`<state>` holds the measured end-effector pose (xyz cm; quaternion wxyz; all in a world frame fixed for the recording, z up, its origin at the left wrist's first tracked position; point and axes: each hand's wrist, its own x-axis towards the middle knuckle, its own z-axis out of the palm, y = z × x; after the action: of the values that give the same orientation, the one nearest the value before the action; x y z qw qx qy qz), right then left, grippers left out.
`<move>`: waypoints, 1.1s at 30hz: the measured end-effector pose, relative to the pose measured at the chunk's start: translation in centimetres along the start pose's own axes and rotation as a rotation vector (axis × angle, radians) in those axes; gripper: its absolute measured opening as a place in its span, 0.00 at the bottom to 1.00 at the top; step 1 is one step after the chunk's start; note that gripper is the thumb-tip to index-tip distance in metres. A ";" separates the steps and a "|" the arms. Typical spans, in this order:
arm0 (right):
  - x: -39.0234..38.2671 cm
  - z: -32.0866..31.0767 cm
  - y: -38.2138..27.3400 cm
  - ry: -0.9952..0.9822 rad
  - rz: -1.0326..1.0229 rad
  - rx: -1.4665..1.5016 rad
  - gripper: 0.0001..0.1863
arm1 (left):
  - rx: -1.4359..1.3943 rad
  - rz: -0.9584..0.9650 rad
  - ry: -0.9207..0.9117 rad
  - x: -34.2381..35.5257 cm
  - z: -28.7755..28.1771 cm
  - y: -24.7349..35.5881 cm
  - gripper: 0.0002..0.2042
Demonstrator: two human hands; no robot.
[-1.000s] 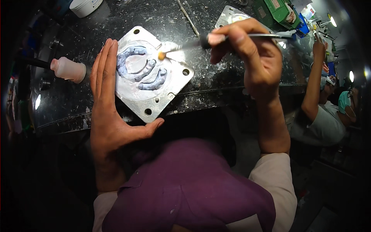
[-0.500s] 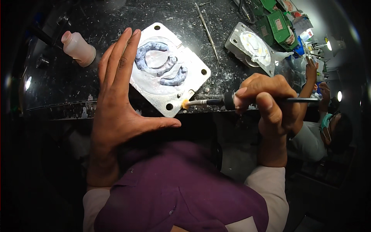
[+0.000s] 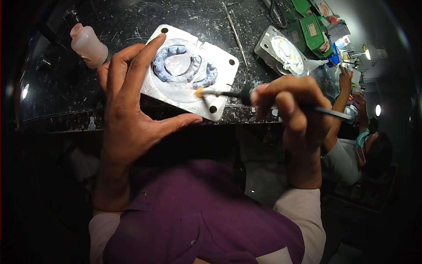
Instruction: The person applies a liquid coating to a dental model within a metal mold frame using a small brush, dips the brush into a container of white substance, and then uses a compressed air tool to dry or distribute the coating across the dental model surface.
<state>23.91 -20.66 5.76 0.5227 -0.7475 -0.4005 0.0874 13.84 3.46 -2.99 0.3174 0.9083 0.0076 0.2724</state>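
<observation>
Head view. Item: brush [image 3: 236, 94], dark slender handle, orange-yellow bristles [image 3: 199, 92]. Location: over the nearer half of a square metal plate [image 3: 224, 78], bristles at the edge of the pale plaster [image 3: 172, 92]. Long axis: crosswise, gently sloping; bristle end pointing left, handle end pointing right and a little toward the wearer. Contact of bristles with surface: cannot tell for certain.

Right hand [image 3: 301, 108]: grasping the brush handle between thumb and bent fingers. Left hand [image 3: 125, 108]: clasping the metal plate from the left, fingers along the far left edge, one fingertip beside a corner hole, thumb at the near edge.

Metal plate: set askew at the front of the dark bench [image 3: 198, 17], longer-looking edges running from far left to near right, three corner holes visible. Set in the plaster: blue-grey curved arch [image 3: 160, 68], smaller blue-grey piece [image 3: 210, 77] to its right.

Surroundings: pale pinkish bottle [image 3: 91, 48], left of the left hand; thin metal tool [image 3: 236, 35], lying lengthwise beyond the plate; second metal plate [image 3: 266, 45], farther right; green box [image 3: 313, 34] beyond; co-worker's raised forearm [image 3: 342, 94], far right.
</observation>
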 end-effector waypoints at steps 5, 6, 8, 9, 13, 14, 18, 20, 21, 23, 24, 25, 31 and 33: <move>0.4 0.1 1.3 0.004 -0.218 -0.088 0.09 | -0.022 -0.046 0.033 -0.1 0.0 0.3 0.54; 0.6 0.1 1.0 0.001 -0.215 -0.091 0.09 | -0.027 -0.049 0.035 -0.2 0.2 0.0 0.54; 1.2 -0.3 0.2 0.098 -0.115 -0.123 0.09 | -0.050 -0.003 0.067 -0.3 0.6 -0.5 0.53; 1.5 -0.4 0.5 0.065 -0.123 -0.058 0.08 | -0.051 -0.002 0.070 -0.4 0.5 -0.5 0.53; 2.1 -1.1 0.8 0.028 -0.130 -0.181 0.09 | -0.094 -0.036 0.066 -0.1 0.4 0.0 0.56; 2.4 -1.1 0.8 0.025 -0.129 -0.182 0.09 | -0.095 -0.017 0.106 0.1 0.5 0.2 0.58; 2.7 -0.5 -0.2 0.127 -0.154 -0.402 0.07 | -0.097 -0.056 0.059 0.1 0.9 -0.1 0.62; 2.0 -0.2 -0.5 0.058 -0.329 -0.614 0.04 | -0.148 -0.062 -0.014 0.1 1.0 -0.4 0.62; 1.5 0.1 -0.9 0.009 -0.372 -0.640 0.04 | -0.147 -0.062 -0.012 0.2 0.9 -0.3 0.62; 1.0 0.0 -1.4 -0.121 -0.451 -0.489 0.04 | -0.263 -0.103 -0.049 0.5 0.5 0.0 0.60; 0.6 -0.4 -1.2 -0.173 -0.441 -0.388 0.05 | -0.264 -0.103 -0.050 0.4 0.5 -0.1 0.60; 0.3 -0.5 -0.7 -0.058 -0.254 -0.152 0.07 | -0.274 -0.102 -0.053 0.3 0.5 -0.2 0.59; -0.1 -1.2 2.5 -0.024 -0.269 -0.138 0.12 | -0.303 -0.124 -0.058 0.1 0.5 -0.3 0.60; 0.4 -2.0 3.0 0.039 -0.266 -0.084 0.12 | -0.297 -0.143 -0.063 0.1 0.6 -0.2 0.60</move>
<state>26.81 -22.23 4.25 0.5058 -0.7105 -0.4890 -0.0142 14.22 3.35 -3.46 0.4667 0.8567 0.0219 0.2186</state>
